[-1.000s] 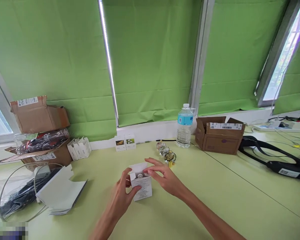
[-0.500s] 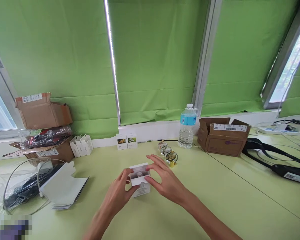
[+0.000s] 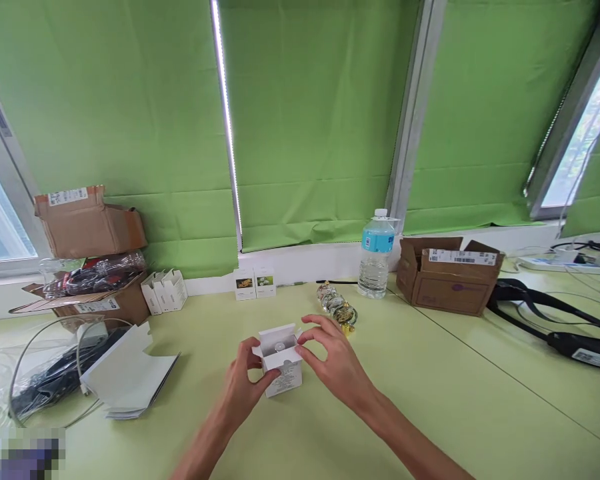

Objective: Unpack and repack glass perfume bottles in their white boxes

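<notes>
A small white cardboard box (image 3: 286, 383) with fine print on its front stands on the table, its top flaps up. Inside it shows the rounded clear top of an object (image 3: 279, 347); the rest of that object is hidden. My left hand (image 3: 243, 387) grips the box from the left, thumb on the front and fingers at the far left corner. On the other side, my right hand (image 3: 334, 363) pinches the box's right side flap between thumb and index finger, the other fingers curled above it.
Beyond my right hand lies a row of shiny gold and silver rings or bangles (image 3: 336, 305). A water bottle (image 3: 375, 257) and an open brown carton (image 3: 450, 283) stand behind. Two picture boxes (image 3: 255, 285) are near the wall. At left are folded white cardboard (image 3: 130, 373) and stacked cartons (image 3: 87, 227).
The box's side flap on the right has come up and outward in my right hand's fingers. My left hand keeps its hold on the box.
</notes>
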A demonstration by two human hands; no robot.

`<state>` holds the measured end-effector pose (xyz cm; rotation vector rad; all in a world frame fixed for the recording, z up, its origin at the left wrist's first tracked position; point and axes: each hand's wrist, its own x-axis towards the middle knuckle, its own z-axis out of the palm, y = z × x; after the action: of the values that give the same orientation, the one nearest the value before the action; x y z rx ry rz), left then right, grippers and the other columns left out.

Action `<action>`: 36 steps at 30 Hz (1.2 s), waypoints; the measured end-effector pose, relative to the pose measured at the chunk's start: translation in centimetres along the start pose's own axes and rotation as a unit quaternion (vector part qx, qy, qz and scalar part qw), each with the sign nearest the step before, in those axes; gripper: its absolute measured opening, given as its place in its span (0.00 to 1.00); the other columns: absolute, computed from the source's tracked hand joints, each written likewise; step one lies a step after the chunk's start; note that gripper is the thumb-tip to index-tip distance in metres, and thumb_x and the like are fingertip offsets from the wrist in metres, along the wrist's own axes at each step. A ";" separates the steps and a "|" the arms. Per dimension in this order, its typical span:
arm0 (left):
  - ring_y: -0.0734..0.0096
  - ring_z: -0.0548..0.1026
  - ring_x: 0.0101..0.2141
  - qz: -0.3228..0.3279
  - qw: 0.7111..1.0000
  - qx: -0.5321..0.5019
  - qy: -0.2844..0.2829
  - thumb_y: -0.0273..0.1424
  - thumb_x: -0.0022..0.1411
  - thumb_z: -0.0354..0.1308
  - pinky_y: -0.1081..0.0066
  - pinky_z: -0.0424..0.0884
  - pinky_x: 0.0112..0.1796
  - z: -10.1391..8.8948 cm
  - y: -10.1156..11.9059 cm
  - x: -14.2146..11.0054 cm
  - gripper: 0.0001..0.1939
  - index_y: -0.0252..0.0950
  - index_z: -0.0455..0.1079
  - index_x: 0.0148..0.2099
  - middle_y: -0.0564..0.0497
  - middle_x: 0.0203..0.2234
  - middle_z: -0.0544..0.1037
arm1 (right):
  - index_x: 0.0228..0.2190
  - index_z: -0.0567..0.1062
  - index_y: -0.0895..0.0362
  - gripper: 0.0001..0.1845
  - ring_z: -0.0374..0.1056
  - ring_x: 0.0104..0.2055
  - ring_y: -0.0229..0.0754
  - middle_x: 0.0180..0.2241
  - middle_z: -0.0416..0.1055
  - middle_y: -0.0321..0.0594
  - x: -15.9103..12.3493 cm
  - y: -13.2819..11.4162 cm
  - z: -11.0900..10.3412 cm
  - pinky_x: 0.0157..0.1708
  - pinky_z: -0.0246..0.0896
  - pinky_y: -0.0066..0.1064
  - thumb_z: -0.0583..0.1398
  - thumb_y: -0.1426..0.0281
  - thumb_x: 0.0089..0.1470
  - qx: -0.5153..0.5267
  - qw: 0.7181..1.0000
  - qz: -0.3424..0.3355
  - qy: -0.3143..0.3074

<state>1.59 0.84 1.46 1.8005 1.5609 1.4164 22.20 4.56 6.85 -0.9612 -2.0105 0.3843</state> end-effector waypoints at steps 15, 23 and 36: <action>0.62 0.76 0.44 0.071 0.973 0.207 -0.077 0.36 0.58 0.58 0.66 0.70 0.43 1.0 0.0 -0.9 0.31 0.40 0.53 0.60 0.47 0.45 0.77 | 0.34 0.74 0.52 0.14 0.67 0.42 0.41 0.41 0.73 0.36 -0.4 -1.9 -0.1 0.42 0.60 0.32 0.50 0.67 0.64 -0.056 0.993 -0.023 -0.102; 0.66 0.75 0.43 0.021 0.940 0.318 -0.124 0.26 0.58 0.53 0.72 0.66 0.39 0.6 -0.4 -0.5 0.15 0.43 0.65 0.47 0.53 0.42 0.78 | 0.31 0.76 0.53 0.11 0.68 0.36 0.44 0.32 0.75 0.38 -1.2 -1.7 1.3 0.39 0.57 0.36 0.55 0.64 0.59 -0.153 0.979 0.055 -0.120; 0.63 0.74 0.43 0.054 0.900 0.426 -0.071 0.24 0.55 0.57 0.65 0.70 0.41 0.7 -1.2 -0.7 0.24 0.42 0.65 0.54 0.51 0.45 0.75 | 0.29 0.80 0.53 0.06 0.53 0.59 0.55 0.54 0.64 0.47 -2.3 0.7 4.7 0.62 0.36 0.49 0.62 0.71 0.48 -0.182 0.983 0.019 0.006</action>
<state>1.59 0.79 -0.11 2.4049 2.2244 0.6040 19.56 3.71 2.40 -1.2220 -2.0934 0.0285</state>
